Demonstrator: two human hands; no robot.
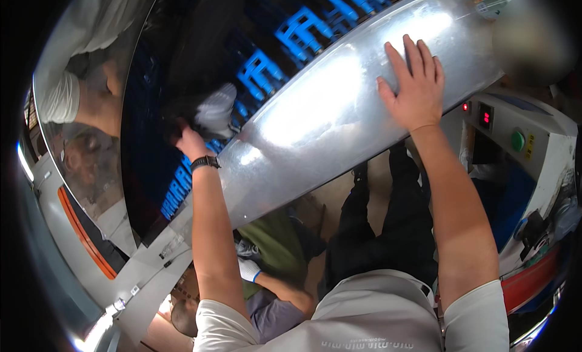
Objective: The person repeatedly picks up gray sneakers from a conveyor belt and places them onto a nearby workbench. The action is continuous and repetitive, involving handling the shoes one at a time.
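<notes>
My right hand (417, 91) lies flat with fingers spread on a shiny metal ledge (315, 134). My left hand (193, 143), a dark band on its wrist, reaches over the ledge's left part into a dark machine opening. Its fingers fade into shadow, so I cannot make out whether they grip anything. Just beside it is a pale grey, rounded, shoe-like thing (217, 109); whether the hand touches it is unclear. Rows of blue forked holders (260, 73) stand inside the opening, behind the ledge.
A dark, glossy panel (91, 152) at the left mirrors an arm and sleeve. At the right stands a control box (515, 134) with a red display and green button. Below the ledge, a co-worker's white-gloved hand (248, 269) shows at lower left, close to my left forearm.
</notes>
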